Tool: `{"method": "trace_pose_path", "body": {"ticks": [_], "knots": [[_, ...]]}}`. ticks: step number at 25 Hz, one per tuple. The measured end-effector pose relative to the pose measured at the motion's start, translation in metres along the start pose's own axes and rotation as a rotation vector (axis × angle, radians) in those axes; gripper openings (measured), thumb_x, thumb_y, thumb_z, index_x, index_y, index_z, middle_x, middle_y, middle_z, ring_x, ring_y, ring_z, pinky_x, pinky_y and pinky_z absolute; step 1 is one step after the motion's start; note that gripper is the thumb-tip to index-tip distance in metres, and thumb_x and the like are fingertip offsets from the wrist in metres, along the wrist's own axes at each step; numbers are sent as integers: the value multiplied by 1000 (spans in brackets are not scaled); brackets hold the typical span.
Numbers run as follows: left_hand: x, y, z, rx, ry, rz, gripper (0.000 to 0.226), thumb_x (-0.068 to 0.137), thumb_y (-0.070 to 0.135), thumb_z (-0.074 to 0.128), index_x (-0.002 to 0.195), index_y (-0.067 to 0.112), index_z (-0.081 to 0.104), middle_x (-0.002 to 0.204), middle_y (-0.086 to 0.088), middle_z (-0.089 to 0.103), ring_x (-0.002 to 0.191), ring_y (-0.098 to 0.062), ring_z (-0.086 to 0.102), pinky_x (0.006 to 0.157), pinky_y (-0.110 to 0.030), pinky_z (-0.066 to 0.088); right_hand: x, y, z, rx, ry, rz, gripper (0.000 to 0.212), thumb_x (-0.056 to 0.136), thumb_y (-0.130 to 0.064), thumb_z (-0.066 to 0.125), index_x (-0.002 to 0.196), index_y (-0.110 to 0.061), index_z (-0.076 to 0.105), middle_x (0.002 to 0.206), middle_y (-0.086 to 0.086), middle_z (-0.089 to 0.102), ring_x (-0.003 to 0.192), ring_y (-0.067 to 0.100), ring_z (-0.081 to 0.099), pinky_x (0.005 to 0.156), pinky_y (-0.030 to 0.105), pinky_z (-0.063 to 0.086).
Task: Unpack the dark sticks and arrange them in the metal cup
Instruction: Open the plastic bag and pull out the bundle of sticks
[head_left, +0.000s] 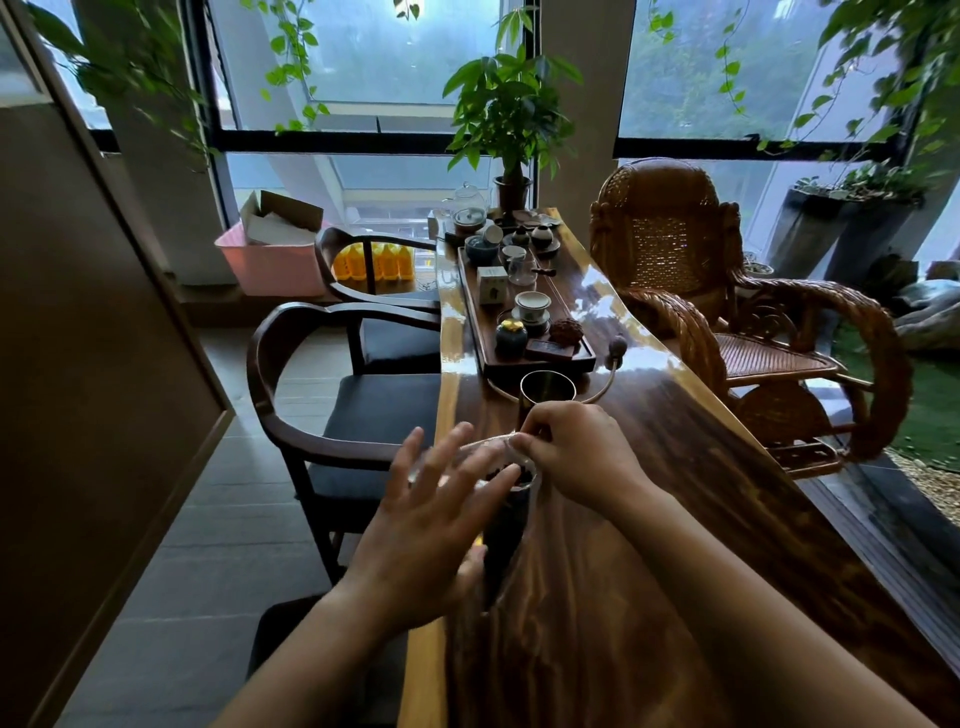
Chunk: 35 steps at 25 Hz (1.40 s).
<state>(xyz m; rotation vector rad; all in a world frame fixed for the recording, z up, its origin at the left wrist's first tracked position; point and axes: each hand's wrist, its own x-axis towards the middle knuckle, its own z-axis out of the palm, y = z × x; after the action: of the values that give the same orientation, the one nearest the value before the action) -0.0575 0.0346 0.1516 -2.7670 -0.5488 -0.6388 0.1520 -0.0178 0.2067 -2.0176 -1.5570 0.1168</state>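
A bundle of dark sticks (506, 525) stands upright in a clear plastic wrapper (470, 453) over the wooden table's near left edge. My right hand (576, 452) pinches the wrapper's top rim with thumb and fingers. My left hand (434, 525) is blurred, its fingers spread across the wrapper's mouth and its thumb against the bundle's side. The metal cup (548, 388) stands just beyond my right hand, with one thin dark stick (521, 413) leaning along its left side.
A long tea tray (470, 312) with cups, pots and a small box lies behind the cup. A curved metal rod (608, 379) arcs around the cup. Dark wooden armchairs (311, 395) stand left of the table (623, 545), a rattan chair (675, 249) on the right.
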Motion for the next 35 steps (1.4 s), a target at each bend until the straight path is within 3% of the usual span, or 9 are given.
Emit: {"method": "trace_pose_path", "body": {"ticks": [2, 5, 13, 17, 19, 21, 24, 30, 35], "knots": [[11, -1, -2, 122, -88, 40, 48, 82, 38, 69, 126, 22, 63, 122, -3, 70, 129, -31, 56, 113, -56, 23, 0, 0, 0, -18, 10, -21, 14, 89, -37, 71, 83, -24, 74, 71, -11, 68, 66, 1, 62, 58, 20, 45], [11, -5, -5, 69, -93, 56, 8, 86, 26, 63, 89, 28, 69, 89, 7, 73, 108, -24, 65, 103, -50, 30, 0, 11, -5, -122, 111, 12, 20, 89, -35, 69, 73, -24, 66, 60, -13, 59, 57, 2, 58, 55, 25, 50], [23, 4, -23, -12, -278, -53, 12, 78, 16, 70, 83, 26, 75, 133, -28, 62, 130, -44, 53, 86, -50, 57, -11, 22, -5, -132, 125, 26, 14, 88, -41, 69, 83, -28, 68, 67, -13, 63, 60, 2, 59, 54, 21, 46], [21, -3, -15, -50, -435, -120, 12, 94, 26, 63, 101, 26, 72, 153, -27, 42, 148, -36, 30, 105, -45, 48, -33, 20, -15, 63, 92, -178, 32, 88, -47, 68, 115, -30, 65, 111, -17, 61, 82, 1, 63, 71, 23, 55], [18, -6, -12, -49, -458, -116, 13, 95, 28, 62, 104, 26, 72, 154, -26, 41, 148, -35, 29, 105, -45, 48, -44, 14, -20, 87, -95, -332, 44, 86, -51, 65, 128, -38, 60, 133, -24, 54, 101, -1, 64, 80, 23, 55], [17, -6, -13, -65, -414, -106, 9, 91, 26, 68, 97, 25, 74, 146, -27, 50, 141, -38, 40, 94, -47, 55, -47, 11, -16, -57, -298, -385, 47, 86, -53, 59, 132, -45, 57, 140, -26, 52, 115, -1, 60, 85, 24, 52], [11, -11, -12, -103, -307, -133, 6, 88, 24, 72, 94, 27, 72, 135, -20, 62, 127, -35, 55, 78, -44, 60, -42, 11, -13, -173, -238, -363, 19, 95, -40, 60, 107, -34, 73, 109, -15, 71, 100, 12, 68, 75, 34, 53], [-1, -15, -4, -324, -209, -312, 20, 97, 35, 59, 114, 31, 69, 139, -5, 60, 133, -25, 50, 92, -41, 54, -34, -1, -19, -117, -48, -498, 20, 94, -34, 58, 94, -26, 75, 89, -11, 71, 75, 12, 67, 59, 33, 56], [-5, -17, -9, -435, 177, -337, 39, 87, 30, 66, 126, 24, 64, 132, 3, 60, 124, -14, 54, 95, -27, 47, -21, 2, -30, -73, -31, -459, 5, 91, -21, 72, 94, -21, 77, 89, -7, 72, 74, 10, 66, 64, 28, 55]]}}
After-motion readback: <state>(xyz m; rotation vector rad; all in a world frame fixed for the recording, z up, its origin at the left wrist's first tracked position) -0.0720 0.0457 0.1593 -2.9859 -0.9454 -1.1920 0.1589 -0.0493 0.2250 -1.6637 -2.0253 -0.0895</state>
